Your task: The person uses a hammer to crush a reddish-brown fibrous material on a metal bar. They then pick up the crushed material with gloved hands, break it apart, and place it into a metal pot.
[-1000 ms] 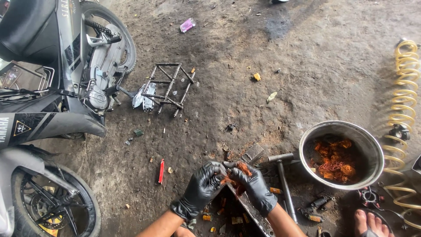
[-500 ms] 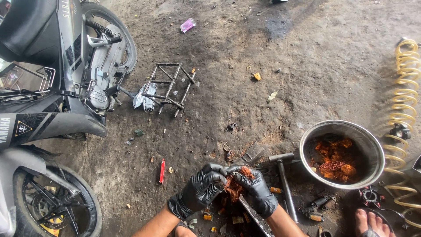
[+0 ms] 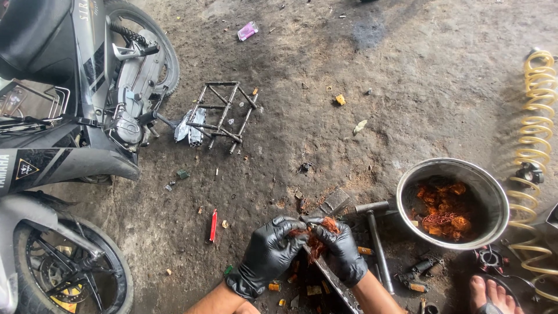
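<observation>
Both my hands wear black gloves, low in the head view. My left hand [image 3: 268, 251] and my right hand [image 3: 343, 247] pinch a tangled bundle of reddish copper wire [image 3: 318, 238] between them, over a flat metal bar [image 3: 332, 204] lying on the dirt floor. To the right stands a round metal bowl [image 3: 407, 181] holding more orange-red wire scraps [image 3: 444, 210]. A hammer [image 3: 376, 238] lies between the bowl and my right hand.
Two parked motorbikes [image 3: 87, 87] fill the left side, a wheel [image 3: 64, 264] at lower left. A small metal frame [image 3: 224, 113] lies on the ground ahead. A yellow coiled hose [image 3: 537, 134] runs down the right edge. A sandalled foot [image 3: 491, 293] shows at lower right.
My hands have kept working the wire bundle, drawing slightly closer together over the bar. Nothing else has moved.
</observation>
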